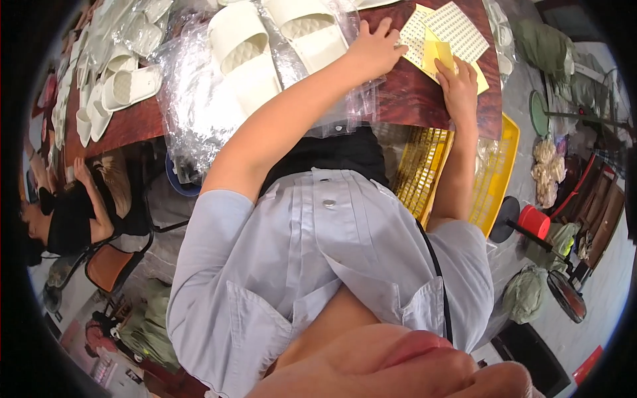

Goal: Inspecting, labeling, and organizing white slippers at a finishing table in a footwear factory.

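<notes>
My left hand (375,48) lies flat with its fingers spread, on the edge of a clear plastic bag and touching a sheet of small white stickers (456,28) on the red-brown table (411,99). My right hand (459,85) pinches the lower edge of a yellow backing sheet (438,53) that overlaps the sticker sheets. A pair of white slippers (247,53) in clear plastic wrap lies just left of my left hand. A second white slipper (308,30) is beside it.
More bagged white slippers (126,86) pile up along the table's left end. A yellow slatted crate (499,169) stands under the table edge on the right. Another person (73,212) sits at the left. A red stool (534,222) and green sacks (527,292) are on the floor at right.
</notes>
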Motion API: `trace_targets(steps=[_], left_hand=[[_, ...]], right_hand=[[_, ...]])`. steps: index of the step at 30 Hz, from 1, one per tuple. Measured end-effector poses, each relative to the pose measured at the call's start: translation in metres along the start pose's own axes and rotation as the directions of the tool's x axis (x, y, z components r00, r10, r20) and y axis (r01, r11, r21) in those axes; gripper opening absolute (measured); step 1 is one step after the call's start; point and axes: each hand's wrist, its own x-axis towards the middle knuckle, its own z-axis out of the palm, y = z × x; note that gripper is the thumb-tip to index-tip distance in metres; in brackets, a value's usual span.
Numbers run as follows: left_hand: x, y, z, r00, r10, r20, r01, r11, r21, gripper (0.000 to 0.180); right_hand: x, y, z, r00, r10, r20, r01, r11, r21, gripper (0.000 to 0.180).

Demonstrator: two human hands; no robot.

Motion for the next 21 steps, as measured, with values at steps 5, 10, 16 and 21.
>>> trace_targets(steps=[5, 10, 16, 21], left_hand=[[-0.004, 0.006, -0.017, 0.994, 0.021, 0.11, -0.029, 0.997, 0.072, 0.037], [-0.018, 0.006, -0.022, 0.994, 0.047, 0.101, -0.055, 0.995, 0.079, 0.028], [-0.032, 0.004, -0.025, 0.993, 0.013, 0.116, -0.017, 0.999, 0.032, 0.025], [-0.036, 0.001, -0.03, 0.985, -0.01, 0.173, 0.014, 1.0, -0.02, 0.025]], right_hand=[[0.006, 0.014, 0.006, 0.998, 0.027, 0.052, -0.022, 0.994, -0.104, 0.033], [0.034, 0.014, 0.029, 0.995, 0.076, 0.066, -0.063, 0.983, -0.171, 0.034], [0.044, 0.026, 0.04, 0.975, 0.202, 0.095, -0.185, 0.969, -0.162, 0.032], [0.026, 0.038, 0.022, 0.996, 0.08, -0.034, -0.079, 0.996, 0.033, 0.021]])
